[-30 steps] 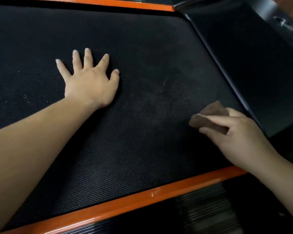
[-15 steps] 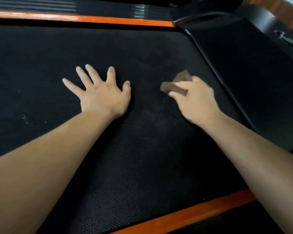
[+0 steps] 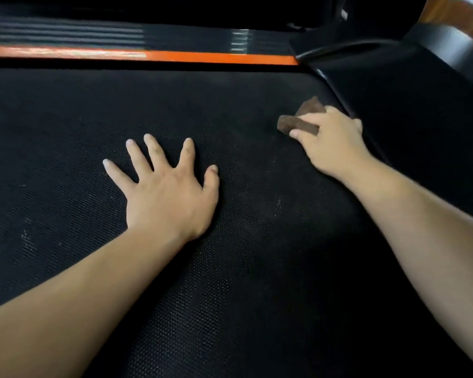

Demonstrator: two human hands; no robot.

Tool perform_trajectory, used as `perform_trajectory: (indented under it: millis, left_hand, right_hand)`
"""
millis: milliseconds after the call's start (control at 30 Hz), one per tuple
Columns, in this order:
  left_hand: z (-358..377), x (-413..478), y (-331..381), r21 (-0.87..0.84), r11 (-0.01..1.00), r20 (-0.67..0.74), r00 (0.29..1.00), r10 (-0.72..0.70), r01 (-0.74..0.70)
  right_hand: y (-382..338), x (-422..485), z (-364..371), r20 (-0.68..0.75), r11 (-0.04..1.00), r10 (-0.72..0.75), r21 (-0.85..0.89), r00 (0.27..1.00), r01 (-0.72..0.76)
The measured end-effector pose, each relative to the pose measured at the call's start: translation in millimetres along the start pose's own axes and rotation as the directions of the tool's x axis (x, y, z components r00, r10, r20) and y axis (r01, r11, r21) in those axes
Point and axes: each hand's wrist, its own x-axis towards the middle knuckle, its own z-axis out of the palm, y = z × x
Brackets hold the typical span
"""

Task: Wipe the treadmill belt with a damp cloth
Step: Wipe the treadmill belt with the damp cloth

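Head view, the only one: the cloth [image 3: 286, 124], a small brown wad, sits on the treadmill belt [image 3: 257, 268] at its right side, just beside the black side cover [image 3: 407, 110] and near the far orange rail [image 3: 216, 57]. The right hand [image 3: 333, 145] is clamped on it from above, fingers [image 3: 318, 117] curled over the top w/ a fold poking out past them toward the rail; how the thumb sits I can't tell. The left hand [image 3: 170, 197] lies flat on the belt mid-width, fingers spread and straight, holding nothing, prob. propping the person's weight; well apart from the cloth.

Handling, as I judge it: the cloth is light and soft and bunches easily, so it needs a whole-hand hold w/ fingers pressing down on top, not a pinch at one edge, else it'll roll up or slip out on the stroke. Whether it's damp can't be confirmed from here. The belt is dark w/ a dimpled, rubbery-looking texture, so expect drag, not slide; the texture will catch the fabric and hold dust. Pale specks show on the left part and a dull patch btw. the two arms, so those areas likely want more passes. The belt may creep under a hard push; the flat left palm should help steady it. Watch the cover edge, a cloth corner could snag there
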Motion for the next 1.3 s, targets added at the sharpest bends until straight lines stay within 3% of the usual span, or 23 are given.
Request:
perform_trajectory:
  millis: [67, 233, 400, 633, 900, 1167, 1300]
  left_hand:
    - [0, 1, 0, -0.005, 1.0, 0.0, 1.0, -0.001, 0.001]
    - [1, 0, 1, -0.01, 1.0, -0.006, 1.0, -0.005, 0.005]
    - [1, 1, -1, -0.003, 1.0, -0.007, 1.0, -0.006, 0.006]
    - [0, 0, 0, -0.015, 1.0, -0.005, 1.0, -0.008, 0.008]
    - [-1, -1, 2, -0.012, 1.0, -0.007, 1.0, -0.005, 0.005]
    - [2, 1, 0, -0.008, 1.0, -0.015, 1.0, -0.01, 0.01]
    - [2, 4, -1, 0.004, 1.0, -0.001, 1.0, -0.007, 0.007]
  right_hand:
    - [9, 33, -2, -0.003, 0.998, 0.012, -0.063, 1.0, -0.012]
    - [13, 123, 13, -0.087, 0.967, 0.21, -0.125, 0.974, -0.22]
    - [16, 130, 23, -0.086, 0.979, 0.08, -0.179, 0.993, -0.094]
    - [23, 144, 17, -0.127, 0.948, 0.139, -0.27, 0.982, -0.169]
    - [40, 36, -8, -0.107, 0.956, 0.125, -0.254, 0.986, -0.148]
    - [21, 127, 9, -0.071, 0.948, 0.163, -0.264, 0.984, -0.176]
    - [30, 80, 0, -0.061, 0.949, 0.144, -0.275, 0.988, -0.155]
